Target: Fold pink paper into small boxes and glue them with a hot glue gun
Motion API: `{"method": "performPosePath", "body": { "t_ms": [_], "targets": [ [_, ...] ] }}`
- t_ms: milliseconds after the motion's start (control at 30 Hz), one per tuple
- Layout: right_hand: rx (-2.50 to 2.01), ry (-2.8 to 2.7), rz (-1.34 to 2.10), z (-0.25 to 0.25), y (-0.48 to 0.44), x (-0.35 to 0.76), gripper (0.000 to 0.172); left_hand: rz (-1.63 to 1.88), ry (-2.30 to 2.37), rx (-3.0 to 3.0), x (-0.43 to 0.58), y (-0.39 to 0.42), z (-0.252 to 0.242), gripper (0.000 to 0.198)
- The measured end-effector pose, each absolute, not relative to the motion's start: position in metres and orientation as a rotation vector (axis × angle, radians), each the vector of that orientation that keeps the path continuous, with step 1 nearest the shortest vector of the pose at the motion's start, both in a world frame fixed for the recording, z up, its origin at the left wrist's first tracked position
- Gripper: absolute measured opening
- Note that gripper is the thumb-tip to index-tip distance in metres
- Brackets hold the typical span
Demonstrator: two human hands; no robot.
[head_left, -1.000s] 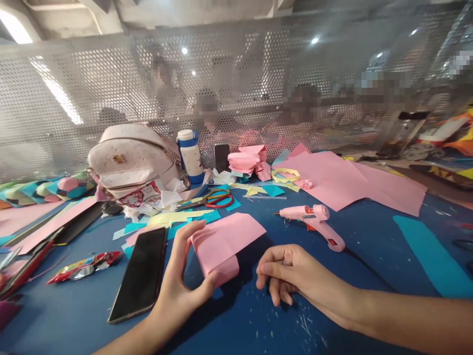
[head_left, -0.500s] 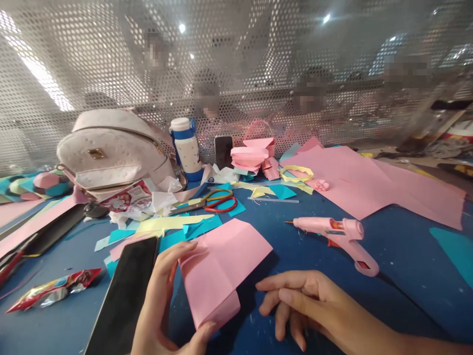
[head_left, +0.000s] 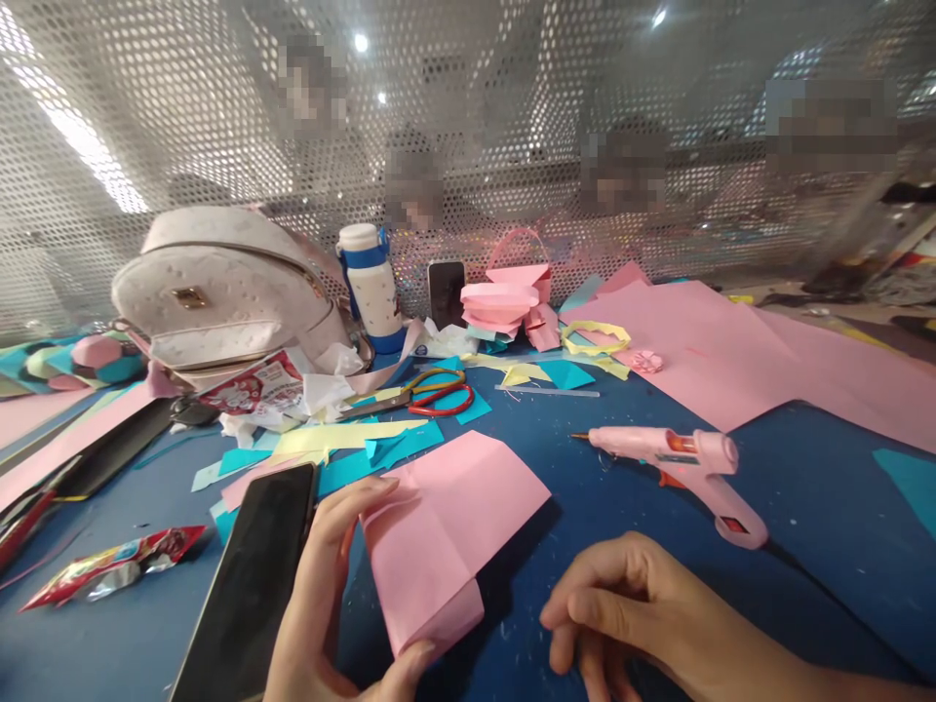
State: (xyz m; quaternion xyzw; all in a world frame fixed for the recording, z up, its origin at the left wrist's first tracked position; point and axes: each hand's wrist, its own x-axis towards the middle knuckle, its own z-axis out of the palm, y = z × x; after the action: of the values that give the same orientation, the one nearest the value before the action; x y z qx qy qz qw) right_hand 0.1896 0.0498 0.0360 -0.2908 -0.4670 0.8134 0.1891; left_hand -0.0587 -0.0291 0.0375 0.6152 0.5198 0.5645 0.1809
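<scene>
My left hand [head_left: 329, 595] grips a folded piece of pink paper [head_left: 453, 517] along its left side, fingertips on the upper edge and thumb at the bottom corner. Creases cross the paper, and its lower edge curls under. To the right of it, my right hand [head_left: 621, 609] hovers over the table with loosely curled fingers and holds nothing; some fingertips are partly hidden. Beyond that hand lies a pink hot glue gun [head_left: 677, 458] on its side, nozzle pointing left, its cord trailing to the lower right. A black-screened phone [head_left: 253, 575] rests beside my left hand.
Scissors [head_left: 431, 392] lie among blue and yellow paper scraps [head_left: 343, 439]. Behind them stand a white backpack [head_left: 226, 292], a bottle [head_left: 370, 292] and a folded pink paper basket [head_left: 504, 297]. Large pink sheets [head_left: 702, 351] cover the right back. A red snack wrapper [head_left: 113, 565] lies left.
My right hand has moved slightly right and down, away from the pink paper, and its fingers have curled in more. My left hand keeps its hold; the view has shifted slightly.
</scene>
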Motion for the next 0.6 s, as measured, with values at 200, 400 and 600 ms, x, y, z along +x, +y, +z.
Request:
{"method": "performPosePath", "body": {
  "t_ms": [200, 400, 600],
  "targets": [
    [-0.906, -1.353, 2.322, 0.046, 0.047, 0.191, 0.050, 1.589, 1.473, 1.774, -0.061, -0.029, 0.035, 0.067],
    [-0.946, -1.403, 2.313, 0.046, 0.046, 0.186, 0.047, 1.538, 1.446, 1.859, -0.065, -0.029, 0.034, 0.068],
    [-0.819, -1.385, 2.325, 0.043, 0.051, 0.183, 0.032, 1.594, 1.429, 1.828, -0.060, -0.028, 0.036, 0.064]
  ]
}}
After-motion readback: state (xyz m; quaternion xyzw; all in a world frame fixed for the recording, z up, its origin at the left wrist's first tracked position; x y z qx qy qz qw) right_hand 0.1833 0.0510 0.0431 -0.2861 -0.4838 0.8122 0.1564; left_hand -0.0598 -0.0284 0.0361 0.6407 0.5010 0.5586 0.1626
